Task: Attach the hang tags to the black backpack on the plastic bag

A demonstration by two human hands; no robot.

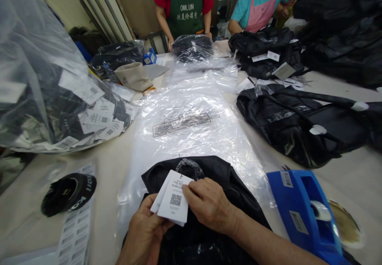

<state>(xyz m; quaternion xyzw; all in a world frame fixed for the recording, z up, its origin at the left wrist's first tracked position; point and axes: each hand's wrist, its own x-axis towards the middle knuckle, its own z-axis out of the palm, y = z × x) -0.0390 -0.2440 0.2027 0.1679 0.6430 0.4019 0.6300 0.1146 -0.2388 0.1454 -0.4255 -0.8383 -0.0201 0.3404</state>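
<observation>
White hang tags [174,199] with a QR code and printed text are held over a black bag [215,173]. My left hand [149,227] grips the tags at their lower left, the thumb lying on the front. At their upper right edge, my right hand [209,203] pinches the tags between thumb and fingers. The black bag lies below both hands, and clear plastic wraps its top handle [191,167]. Under the bag's far edge spreads a stack of clear plastic bags [191,98] with a printed box of text. My forearms and hands hide part of the black bag.
A blue tape dispenser [307,213] stands at right, with black bags [298,117] beyond it. On the left are a large clear sack [98,110] of tags, a black printed roll [68,193] and a barcode label sheet [76,229]. Two people [186,6] work across the table.
</observation>
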